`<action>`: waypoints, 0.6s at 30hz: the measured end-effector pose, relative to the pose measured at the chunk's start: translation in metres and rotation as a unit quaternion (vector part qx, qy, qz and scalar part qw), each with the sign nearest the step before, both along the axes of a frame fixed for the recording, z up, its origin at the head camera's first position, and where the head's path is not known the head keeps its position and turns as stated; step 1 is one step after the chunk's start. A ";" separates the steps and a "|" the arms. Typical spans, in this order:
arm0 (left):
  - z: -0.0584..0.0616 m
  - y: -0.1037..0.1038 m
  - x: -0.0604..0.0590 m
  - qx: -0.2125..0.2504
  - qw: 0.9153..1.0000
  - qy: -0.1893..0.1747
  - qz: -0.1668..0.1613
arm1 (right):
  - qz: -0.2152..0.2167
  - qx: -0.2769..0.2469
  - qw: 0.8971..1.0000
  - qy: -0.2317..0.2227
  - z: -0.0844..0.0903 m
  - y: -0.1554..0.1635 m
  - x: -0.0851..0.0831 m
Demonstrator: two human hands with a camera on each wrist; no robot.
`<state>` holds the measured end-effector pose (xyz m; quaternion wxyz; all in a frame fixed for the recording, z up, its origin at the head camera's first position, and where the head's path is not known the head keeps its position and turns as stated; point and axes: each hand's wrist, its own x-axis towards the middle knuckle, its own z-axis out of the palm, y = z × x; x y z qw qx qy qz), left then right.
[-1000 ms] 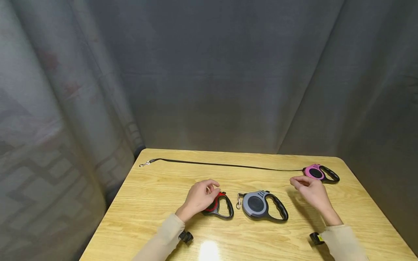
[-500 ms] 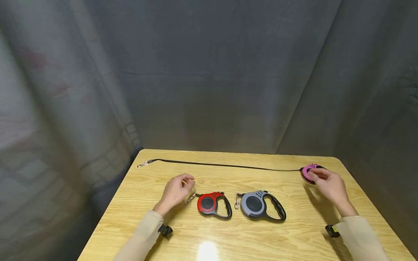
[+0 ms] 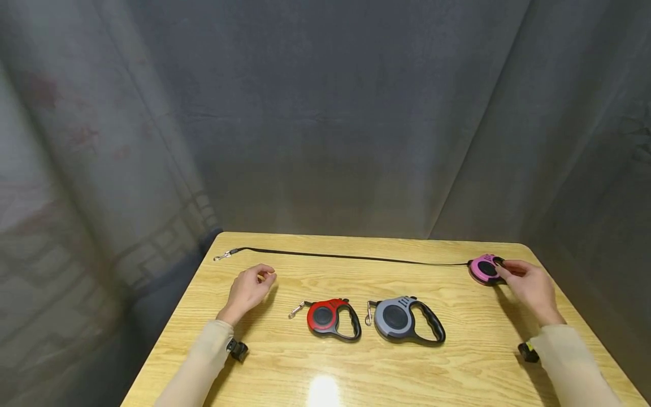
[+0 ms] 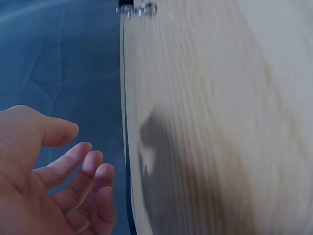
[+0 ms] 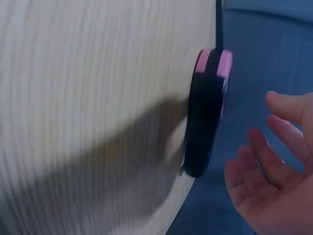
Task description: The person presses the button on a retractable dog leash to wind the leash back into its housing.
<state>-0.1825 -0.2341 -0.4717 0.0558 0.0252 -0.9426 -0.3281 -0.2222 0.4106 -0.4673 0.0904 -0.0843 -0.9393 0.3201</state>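
Neither hand holds anything. Our right hand (image 3: 529, 285) hovers at the pink leash reel (image 3: 485, 269) in the far right corner of the table, fingers loosely bent beside its black handle; from the head view we cannot tell whether fingertips touch it, and the right wrist view shows a gap between the fingers (image 5: 274, 166) and the reel (image 5: 208, 112). Our left hand (image 3: 248, 289) is relaxed over the left part of the table, fingers slack, nothing in them; the left wrist view shows the fingers (image 4: 83, 169) loose off the table's edge.

Black strap (image 3: 351, 258) runs out of the pink reel, straight along the far edge to a metal clip (image 3: 222, 256) at the far left corner. The clip also shows at the top of the left wrist view (image 4: 137, 9).

Red leash reel (image 3: 330, 318) lies flat near the middle, its own small clip toward our left hand. Grey leash reel (image 3: 404, 319) lies just beside it on the right, not touching.

Writing: none legible on any reel; no brand marks that we can read.

Surface: light wooden table (image 3: 366, 373), grained, glossy, a lamp glare near the front edge. Room: grey curtain (image 3: 325, 113) hangs in folds behind and on both sides. Beige sleeves, a small black device at each wrist.
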 end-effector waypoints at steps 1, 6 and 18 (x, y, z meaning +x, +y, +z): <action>0.000 -0.004 -0.001 -0.003 1.000 0.000 0.003 | -0.002 0.002 1.000 0.000 -0.001 0.002 -0.001; 0.000 -0.021 -0.004 -0.007 1.000 0.000 0.016 | -0.020 0.005 1.000 -0.008 -0.008 0.016 -0.006; 0.002 -0.062 -0.010 -0.012 0.999 -0.016 0.047 | -0.049 0.039 0.995 -0.075 -0.012 0.037 -0.015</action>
